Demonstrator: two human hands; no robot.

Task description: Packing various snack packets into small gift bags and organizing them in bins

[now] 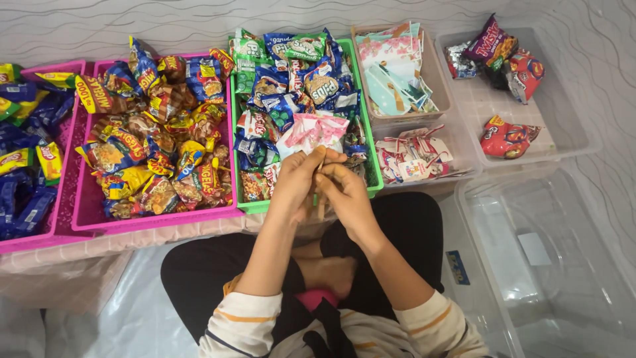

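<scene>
My left hand (299,180) and my right hand (346,192) meet in front of me above my crossed legs. Together they pinch the neck of a pink-and-white patterned gift bag (311,132), which bulges upward over the green basket (373,174). A thin string or ribbon runs between my fingers at the bag's neck. The fingers of both hands are closed around the gathered paper. What is inside the bag is hidden.
The green basket holds blue and green snack packets (291,73). A pink basket (83,222) of mixed snacks sits left, another pink basket (26,242) further left. A box of paper bags (397,66), tags (414,159), a clear tray (570,132) with snacks and an open clear tub (550,265) lie right.
</scene>
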